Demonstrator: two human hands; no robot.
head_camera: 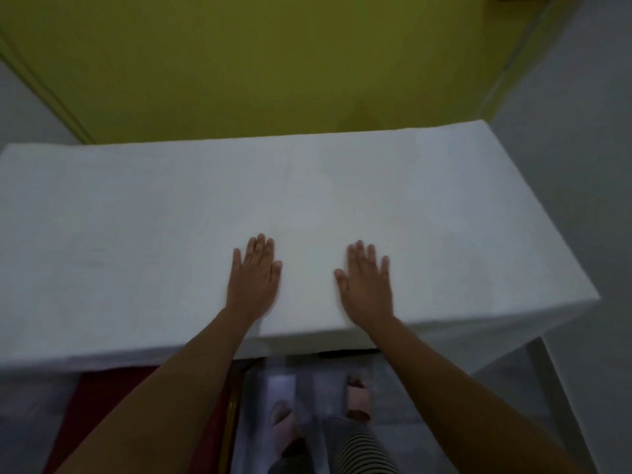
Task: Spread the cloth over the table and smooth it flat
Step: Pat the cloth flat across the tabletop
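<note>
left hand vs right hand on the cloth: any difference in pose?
The left hand sits slightly farther from the near table edge than the right hand. The left hand's fingers are held closer together; the right hand's are spread a bit wider and look blurrier. Both lie palm down, flat and open on the white cloth, thumbs inward.

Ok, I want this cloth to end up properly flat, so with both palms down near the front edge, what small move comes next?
Probably slide the left hand and right hand apart toward the table's ends. Both lie flat, side by side, mid-front on the white cloth, which already covers the top and overhangs its edges.
</note>
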